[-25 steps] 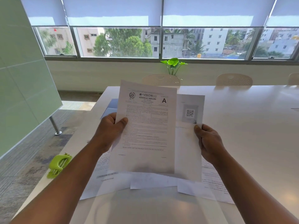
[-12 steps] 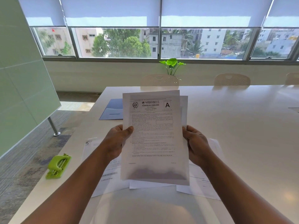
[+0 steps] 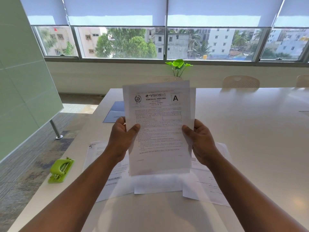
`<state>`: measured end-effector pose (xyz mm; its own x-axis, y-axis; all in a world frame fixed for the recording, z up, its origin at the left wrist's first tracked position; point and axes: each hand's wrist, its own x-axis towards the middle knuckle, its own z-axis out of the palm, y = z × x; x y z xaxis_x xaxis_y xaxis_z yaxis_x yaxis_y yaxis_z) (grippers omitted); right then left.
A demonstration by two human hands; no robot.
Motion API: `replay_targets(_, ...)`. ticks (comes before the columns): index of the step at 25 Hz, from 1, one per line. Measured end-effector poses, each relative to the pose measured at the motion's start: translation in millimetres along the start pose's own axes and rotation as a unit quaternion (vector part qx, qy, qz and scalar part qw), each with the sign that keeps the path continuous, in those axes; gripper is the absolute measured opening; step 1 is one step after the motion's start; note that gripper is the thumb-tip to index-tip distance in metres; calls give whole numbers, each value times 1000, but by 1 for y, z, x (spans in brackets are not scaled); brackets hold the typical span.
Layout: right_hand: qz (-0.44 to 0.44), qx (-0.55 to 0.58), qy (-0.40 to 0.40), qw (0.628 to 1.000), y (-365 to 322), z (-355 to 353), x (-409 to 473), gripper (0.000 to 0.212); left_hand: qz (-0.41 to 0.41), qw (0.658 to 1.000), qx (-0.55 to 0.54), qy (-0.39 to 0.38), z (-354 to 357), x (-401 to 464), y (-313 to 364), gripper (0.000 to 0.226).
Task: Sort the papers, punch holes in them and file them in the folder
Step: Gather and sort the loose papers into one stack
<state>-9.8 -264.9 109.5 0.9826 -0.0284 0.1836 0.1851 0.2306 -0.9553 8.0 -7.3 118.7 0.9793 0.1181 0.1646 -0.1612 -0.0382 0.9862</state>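
held sheets upright above the white table, left hand gripping the left edge, thumb in front, right hand gripping the right edge. loose papers lie on the table beneath; green hole punch near the table's left edge; blue folder beyond; windows behind.
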Motion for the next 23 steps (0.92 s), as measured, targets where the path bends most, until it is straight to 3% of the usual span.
replay_targets(9,-41,-60,8,997,-10,8,5,20,120,986,103,44,6,-5,3,40)
replay_targets(12,-30,-64,15,997,-5,4,8,19,122,989,78,33,6,-7,2,42)
replay_targets(16,-3,-82,15,996,9,4,5,22,83,994,65,-21,7,-10,-16,29)
replay_targets(23,-29,-86,-9,996,3,4,5,19,117,992,49,18,1,-9,-14,11)
